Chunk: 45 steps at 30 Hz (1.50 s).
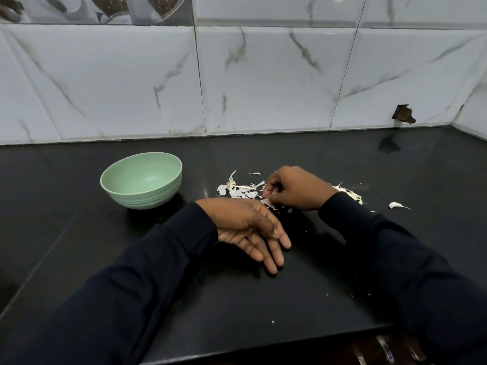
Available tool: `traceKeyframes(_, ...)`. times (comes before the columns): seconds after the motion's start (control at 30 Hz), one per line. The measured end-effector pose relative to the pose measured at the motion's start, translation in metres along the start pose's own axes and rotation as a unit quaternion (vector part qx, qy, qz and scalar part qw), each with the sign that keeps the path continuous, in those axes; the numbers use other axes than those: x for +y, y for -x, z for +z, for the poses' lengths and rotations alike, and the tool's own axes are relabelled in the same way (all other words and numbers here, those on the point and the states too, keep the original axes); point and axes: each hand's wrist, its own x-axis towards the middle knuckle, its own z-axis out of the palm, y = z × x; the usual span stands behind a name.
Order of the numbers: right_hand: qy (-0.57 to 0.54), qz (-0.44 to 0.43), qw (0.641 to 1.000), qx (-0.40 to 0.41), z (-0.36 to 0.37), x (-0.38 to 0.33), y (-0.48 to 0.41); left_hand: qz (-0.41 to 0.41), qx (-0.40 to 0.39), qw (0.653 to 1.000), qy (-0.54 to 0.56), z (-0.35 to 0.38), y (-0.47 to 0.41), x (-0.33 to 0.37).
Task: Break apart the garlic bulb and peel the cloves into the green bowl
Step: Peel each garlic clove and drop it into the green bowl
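Head, peel (266,201) in right grip (295,188), clove (395,205) rightward

A glossy black stone counter (342,159) ran back to a wall of large pale tiles (118,83) veined in grey like marble, with thin dark grout lines. Along the top left, picture tiles (110,6) showed dark, speckled shapes. Near the counter's back right corner a jagged hole (403,114) broke the lowest tile, and its dim reflection (388,146) lay on the polished surface. A tiled side wall (474,111) met the counter's right edge. Below the front edge, metal handles (386,351) caught soft, even light.
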Motion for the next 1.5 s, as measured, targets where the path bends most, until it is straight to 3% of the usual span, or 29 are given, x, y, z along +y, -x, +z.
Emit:
traceKeyframes(0.17,-0.089,0.015,0.992,0.091,-0.022,0.016,0.004,0.003,-0.005,1.000,-0.003,0.001,0.001,0.000)
traceKeyframes(0.37,0.005,0.028,1.000,0.000,-0.011,0.016,-0.004,0.001,0.007,1.000,-0.007,0.002,0.000,0.001)
traceKeyframes(0.73,0.053,0.026,0.998,-0.013,-0.004,-0.006,-0.014,0.011,0.019,1.000,-0.020,0.005,-0.002,0.001)
traceKeyframes(0.87,-0.118,0.016,0.991,0.056,-0.022,0.001,-0.002,0.100,0.073,0.990,-0.071,0.009,-0.008,-0.002)
traceKeyframes(0.97,-0.255,0.030,0.959,0.120,-0.046,0.027,0.011,0.209,0.121,0.955,-0.170,0.010,-0.017,-0.003)
traceKeyframes(1.07,-0.268,0.060,0.945,0.178,-0.065,0.062,0.027,0.246,0.140,0.908,-0.309,0.011,-0.024,-0.006)
traceKeyframes(1.2,-0.231,0.104,0.940,0.231,-0.075,0.097,0.044,0.190,0.177,0.883,-0.391,0.012,-0.029,-0.010)
traceKeyframes(1.37,-0.197,0.113,0.945,0.235,-0.074,0.099,0.055,0.129,0.222,0.776,-0.576,-0.003,-0.040,-0.009)
traceKeyframes(1.5,-0.166,0.123,0.951,0.231,-0.073,0.101,0.070,0.069,0.273,0.732,-0.621,-0.018,-0.037,-0.010)
